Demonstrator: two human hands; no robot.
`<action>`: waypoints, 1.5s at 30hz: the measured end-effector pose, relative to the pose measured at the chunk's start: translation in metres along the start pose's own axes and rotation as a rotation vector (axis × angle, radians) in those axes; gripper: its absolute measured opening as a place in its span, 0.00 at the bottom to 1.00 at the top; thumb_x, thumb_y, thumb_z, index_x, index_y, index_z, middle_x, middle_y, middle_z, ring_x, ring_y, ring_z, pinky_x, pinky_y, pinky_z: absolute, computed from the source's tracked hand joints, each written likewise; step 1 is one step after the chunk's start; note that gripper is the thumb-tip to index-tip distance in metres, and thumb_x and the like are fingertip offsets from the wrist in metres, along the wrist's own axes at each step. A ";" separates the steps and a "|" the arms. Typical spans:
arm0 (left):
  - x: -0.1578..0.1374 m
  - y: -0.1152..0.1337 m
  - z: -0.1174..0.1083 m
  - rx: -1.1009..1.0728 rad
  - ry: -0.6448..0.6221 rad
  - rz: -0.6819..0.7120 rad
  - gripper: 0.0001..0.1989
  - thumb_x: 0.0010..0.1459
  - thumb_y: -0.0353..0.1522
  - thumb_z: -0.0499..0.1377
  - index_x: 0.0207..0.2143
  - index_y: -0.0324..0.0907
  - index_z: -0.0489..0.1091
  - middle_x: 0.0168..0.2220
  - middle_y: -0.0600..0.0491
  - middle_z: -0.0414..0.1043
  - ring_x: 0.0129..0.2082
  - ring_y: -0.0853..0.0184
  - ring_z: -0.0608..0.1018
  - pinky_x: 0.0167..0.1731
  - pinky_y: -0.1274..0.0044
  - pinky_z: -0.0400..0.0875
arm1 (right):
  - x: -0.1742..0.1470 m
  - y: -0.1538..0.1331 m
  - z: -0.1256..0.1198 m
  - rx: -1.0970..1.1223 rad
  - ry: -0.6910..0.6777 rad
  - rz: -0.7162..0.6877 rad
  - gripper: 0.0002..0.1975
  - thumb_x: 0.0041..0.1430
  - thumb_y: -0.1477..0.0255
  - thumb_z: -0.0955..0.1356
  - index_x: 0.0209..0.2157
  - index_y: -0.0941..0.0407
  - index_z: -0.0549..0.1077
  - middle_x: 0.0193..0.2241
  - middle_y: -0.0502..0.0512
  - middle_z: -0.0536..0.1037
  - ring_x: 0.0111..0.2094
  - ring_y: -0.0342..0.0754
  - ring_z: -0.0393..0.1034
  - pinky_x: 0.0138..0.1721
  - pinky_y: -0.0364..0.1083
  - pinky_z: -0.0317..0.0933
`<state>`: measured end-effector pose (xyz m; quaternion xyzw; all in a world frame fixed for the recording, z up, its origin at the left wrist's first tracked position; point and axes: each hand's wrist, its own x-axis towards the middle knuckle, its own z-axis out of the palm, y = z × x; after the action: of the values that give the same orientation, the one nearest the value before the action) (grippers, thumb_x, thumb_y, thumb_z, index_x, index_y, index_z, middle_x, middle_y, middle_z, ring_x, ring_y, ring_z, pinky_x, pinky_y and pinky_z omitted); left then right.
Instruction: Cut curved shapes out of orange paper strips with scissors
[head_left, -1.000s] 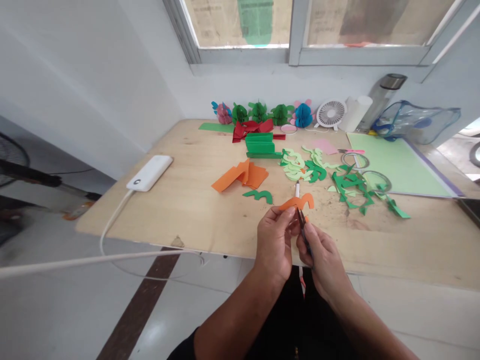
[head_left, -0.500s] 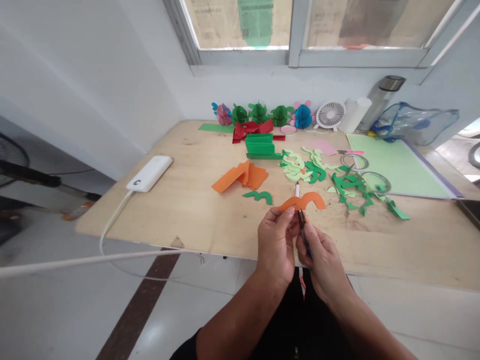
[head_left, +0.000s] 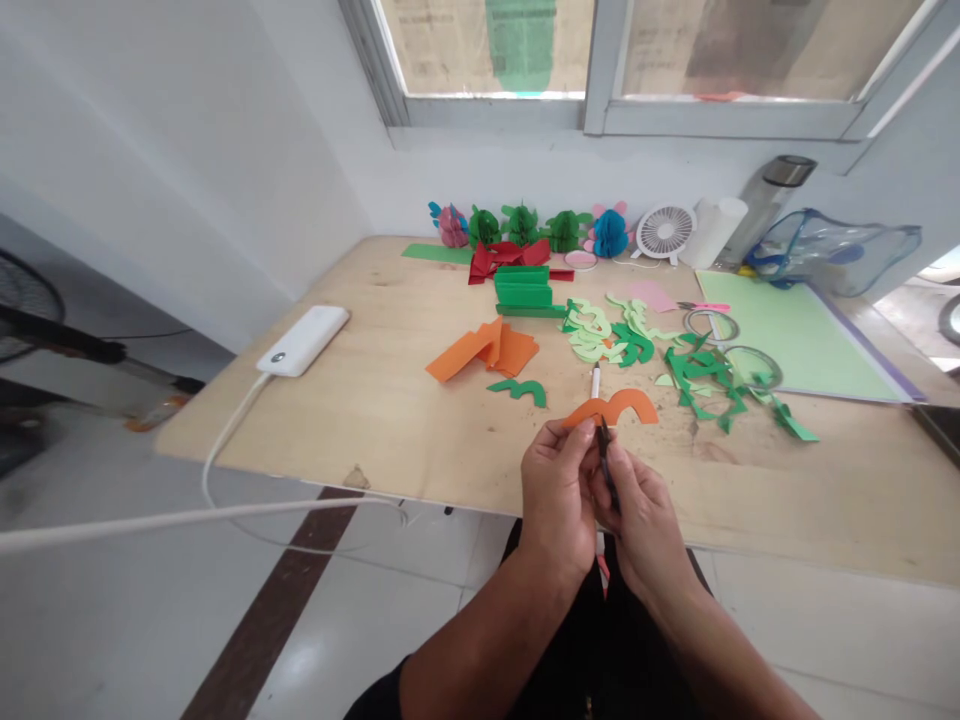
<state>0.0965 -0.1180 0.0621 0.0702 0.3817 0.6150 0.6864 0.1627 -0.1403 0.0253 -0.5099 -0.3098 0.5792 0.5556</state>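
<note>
Between thumb and fingers, my left hand (head_left: 559, 480) pinches an orange paper cutout (head_left: 634, 404) with a wavy, double-arched edge. My right hand (head_left: 641, 500) is wrapped round dark scissors (head_left: 606, 455), whose blades point away from me and meet the paper's lower edge. The handle loops are mostly hidden by my fingers. Just beyond the cutout lies a white pen (head_left: 596, 381). A green wavy cutout (head_left: 519, 390) rests flat to the left, with a stack of folded orange paper (head_left: 495, 350) behind it.
Green scraps (head_left: 705, 375) and light green cutouts (head_left: 589, 325) lie to the right. Folded green paper (head_left: 523, 290) and red paper (head_left: 510, 258) sit farther back. Along the wall stand several paper figures (head_left: 521, 225) and a small fan (head_left: 664, 233). A power bank (head_left: 304, 340) with a cable is left.
The orange cutout has shifted slightly, and the scissor blades look more closed on its lower edge. Both hands stay close together; the whole view has moved a little.
</note>
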 end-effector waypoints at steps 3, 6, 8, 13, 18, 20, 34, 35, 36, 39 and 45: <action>-0.001 0.000 -0.001 0.003 0.003 -0.004 0.10 0.44 0.30 0.67 0.27 0.39 0.67 0.27 0.51 0.76 0.26 0.70 0.78 0.22 0.83 0.67 | -0.001 0.001 0.000 -0.010 0.000 -0.010 0.26 0.58 0.54 0.66 0.16 0.56 0.59 0.13 0.44 0.57 0.16 0.38 0.44 0.18 0.42 0.38; -0.001 0.000 -0.001 0.004 0.005 -0.006 0.11 0.44 0.30 0.67 0.27 0.39 0.67 0.27 0.51 0.76 0.25 0.70 0.78 0.24 0.82 0.69 | -0.001 0.001 0.000 -0.019 0.002 -0.014 0.26 0.58 0.54 0.66 0.16 0.56 0.59 0.12 0.44 0.56 0.16 0.38 0.45 0.18 0.43 0.38; -0.001 0.000 -0.001 -0.006 0.010 -0.001 0.11 0.43 0.30 0.67 0.27 0.39 0.67 0.27 0.51 0.76 0.27 0.70 0.78 0.27 0.81 0.71 | -0.001 0.002 0.000 -0.014 -0.001 -0.013 0.26 0.58 0.54 0.66 0.16 0.56 0.59 0.12 0.43 0.56 0.16 0.37 0.44 0.18 0.43 0.38; -0.001 0.000 0.000 0.011 0.005 -0.001 0.11 0.44 0.30 0.67 0.27 0.39 0.66 0.26 0.50 0.76 0.27 0.69 0.78 0.22 0.83 0.67 | -0.001 0.001 0.001 -0.009 0.005 -0.004 0.26 0.58 0.54 0.66 0.16 0.56 0.59 0.12 0.43 0.55 0.16 0.37 0.44 0.18 0.42 0.37; -0.001 0.000 0.000 0.024 -0.005 -0.006 0.11 0.44 0.31 0.67 0.27 0.39 0.66 0.25 0.51 0.76 0.23 0.70 0.76 0.17 0.84 0.63 | -0.001 0.000 0.002 -0.020 0.015 -0.007 0.26 0.57 0.53 0.67 0.16 0.56 0.59 0.12 0.43 0.55 0.16 0.37 0.44 0.17 0.42 0.37; -0.001 0.000 0.000 0.030 0.002 -0.002 0.11 0.43 0.31 0.67 0.27 0.39 0.66 0.26 0.50 0.76 0.24 0.69 0.77 0.19 0.83 0.64 | -0.001 -0.001 0.002 -0.024 0.019 -0.004 0.26 0.56 0.53 0.67 0.16 0.56 0.59 0.12 0.43 0.55 0.16 0.37 0.44 0.17 0.42 0.37; 0.000 0.000 0.000 0.039 -0.019 -0.010 0.11 0.45 0.32 0.67 0.26 0.39 0.66 0.25 0.53 0.75 0.13 0.77 0.67 0.12 0.83 0.56 | -0.001 -0.002 0.003 -0.003 0.019 0.015 0.26 0.57 0.52 0.67 0.16 0.55 0.59 0.12 0.43 0.55 0.16 0.38 0.43 0.17 0.42 0.37; 0.000 0.000 0.000 0.034 -0.019 -0.010 0.11 0.45 0.32 0.67 0.26 0.39 0.66 0.26 0.53 0.75 0.14 0.76 0.69 0.12 0.83 0.57 | -0.002 -0.002 0.003 -0.004 0.017 0.014 0.26 0.57 0.52 0.67 0.16 0.55 0.59 0.12 0.43 0.55 0.16 0.38 0.43 0.17 0.42 0.37; 0.000 0.000 0.000 0.026 -0.017 -0.010 0.11 0.44 0.31 0.67 0.26 0.39 0.66 0.26 0.52 0.76 0.16 0.74 0.71 0.13 0.83 0.58 | -0.002 -0.002 0.003 -0.007 0.017 0.012 0.26 0.57 0.52 0.66 0.16 0.55 0.59 0.12 0.43 0.55 0.16 0.38 0.43 0.17 0.42 0.37; -0.001 0.000 0.000 0.001 -0.005 -0.010 0.11 0.43 0.30 0.67 0.27 0.39 0.67 0.26 0.51 0.76 0.25 0.69 0.78 0.19 0.82 0.64 | -0.002 -0.002 0.003 -0.019 0.022 0.005 0.26 0.57 0.52 0.66 0.16 0.55 0.59 0.12 0.44 0.55 0.16 0.38 0.43 0.18 0.43 0.38; -0.001 0.001 0.001 -0.024 0.009 -0.017 0.12 0.42 0.29 0.68 0.27 0.39 0.67 0.27 0.52 0.75 0.28 0.69 0.79 0.27 0.81 0.69 | -0.002 0.000 0.002 -0.016 0.016 0.007 0.26 0.58 0.53 0.66 0.16 0.55 0.59 0.12 0.43 0.55 0.16 0.38 0.43 0.18 0.43 0.37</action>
<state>0.0965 -0.1181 0.0635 0.0562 0.3779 0.6142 0.6905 0.1608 -0.1416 0.0263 -0.5199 -0.3085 0.5745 0.5518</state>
